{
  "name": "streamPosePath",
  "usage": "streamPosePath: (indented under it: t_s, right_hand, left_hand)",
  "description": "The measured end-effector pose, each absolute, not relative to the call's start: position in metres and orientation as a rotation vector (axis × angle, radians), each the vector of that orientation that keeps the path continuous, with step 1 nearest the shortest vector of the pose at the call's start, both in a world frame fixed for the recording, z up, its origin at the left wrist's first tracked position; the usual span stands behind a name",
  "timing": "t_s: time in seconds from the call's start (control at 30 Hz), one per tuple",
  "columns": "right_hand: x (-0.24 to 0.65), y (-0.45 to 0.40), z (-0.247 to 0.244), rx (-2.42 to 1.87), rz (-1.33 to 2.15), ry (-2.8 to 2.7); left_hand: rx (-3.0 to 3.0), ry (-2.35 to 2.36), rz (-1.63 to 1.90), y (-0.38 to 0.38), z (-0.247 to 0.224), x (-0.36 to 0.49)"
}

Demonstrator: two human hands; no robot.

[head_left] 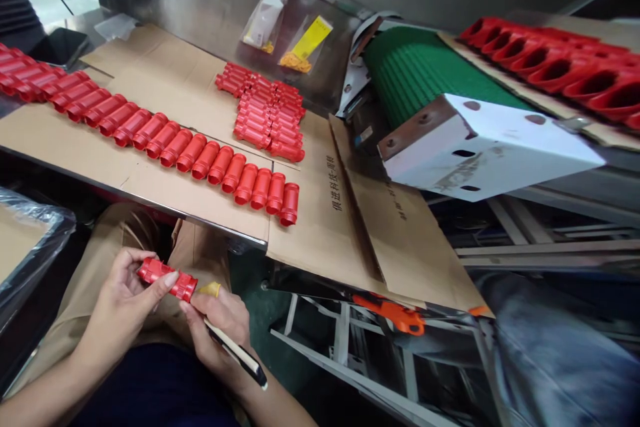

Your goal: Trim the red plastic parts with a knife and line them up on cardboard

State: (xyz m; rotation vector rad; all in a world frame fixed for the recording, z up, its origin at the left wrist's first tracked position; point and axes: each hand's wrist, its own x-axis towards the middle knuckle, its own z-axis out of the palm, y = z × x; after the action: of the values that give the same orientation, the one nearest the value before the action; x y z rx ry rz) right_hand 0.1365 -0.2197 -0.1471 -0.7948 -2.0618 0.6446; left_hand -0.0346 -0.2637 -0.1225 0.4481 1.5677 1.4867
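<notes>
Over my lap, my left hand [123,297] is closed around a red plastic tube [167,278], its thumb lying along the top. At the tube's right end is my right hand [223,323], its fingertips close to the rim. That hand is wrapped round a slim black-and-cream tool [237,353], whose shaft sticks out toward my forearm; its working tip is hidden. A yellow finger cover [210,289] sits on one right finger. A long row of similar red tubes [197,157] lies along the cardboard [305,237] on the table.
Stacked red tubes [270,110] lie farther back. Two small bags, one with a yellow label [313,38], hang on the metal wall. At right are a green conveyor belt [430,73], more red parts [555,70] and a person's denim-clad leg [555,353]. An orange-handled tool [395,315] hangs below the table edge.
</notes>
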Motion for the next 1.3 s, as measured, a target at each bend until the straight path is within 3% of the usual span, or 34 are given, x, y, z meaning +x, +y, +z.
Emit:
streamPosePath:
  t_s: [0.6, 0.9, 1.3]
  right_hand:
    - [0.135, -0.219, -0.149, -0.765, 0.566, -2.099]
    - [0.141, -0.217, -0.155, -0.837, 0.672, -2.011]
    - [0.134, -0.216, -0.155, -0.704, 0.490, -2.100]
  left_hand:
    - [0.589, 1.634, 1.478, -0.261, -0.136, -0.036]
    - [0.560, 1.435, 1.395, -0.271, -0.128, -0.040]
    - [0.708, 1.705, 1.393, -0.263, -0.125, -0.048]
